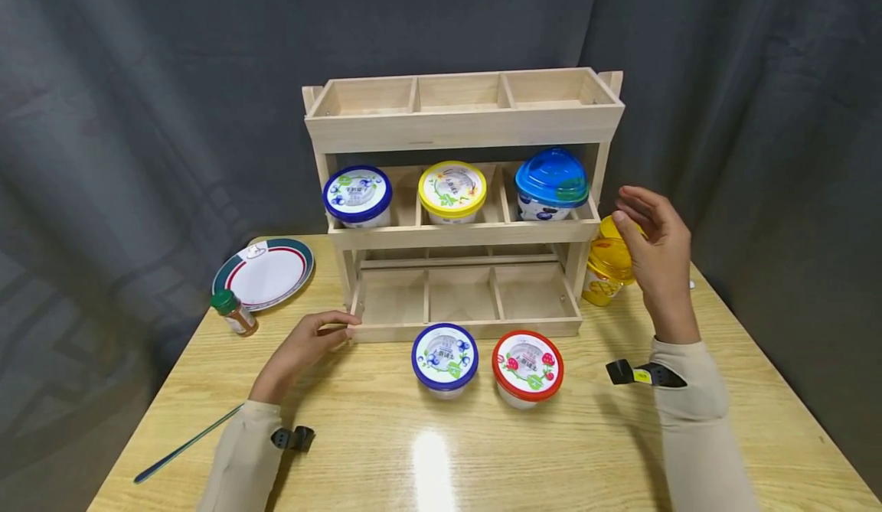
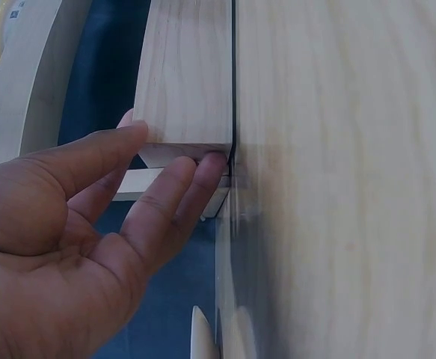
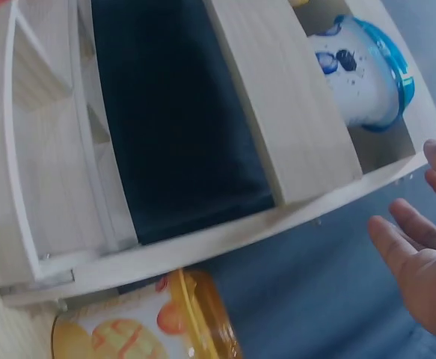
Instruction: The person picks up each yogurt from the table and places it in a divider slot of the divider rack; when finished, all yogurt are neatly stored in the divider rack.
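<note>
My left hand (image 1: 318, 342) is at the front left corner of the wooden shelf rack's bottom tier (image 1: 468, 330). In the left wrist view its thumb and fingers (image 2: 174, 187) hold the corner of that tier's end. To the right of the rack, my right hand (image 1: 656, 256) is raised with loosely bent fingers and nothing in it. Nearest to it is a tub with a domed blue lid (image 1: 553, 179), in the middle tier's right compartment. Below that hand stand tubs with yellow lids (image 1: 609, 263), partly hidden by the hand and the rack.
The middle tier also bears a blue-rimmed tub (image 1: 357, 194) and a yellow-rimmed tub (image 1: 452, 190). In front stand another blue-rimmed tub (image 1: 445, 359) and a red-rimmed tub (image 1: 527, 366). At left lie a plate (image 1: 269, 273), a green-capped jar (image 1: 234, 313) and a thin stick (image 1: 186, 445).
</note>
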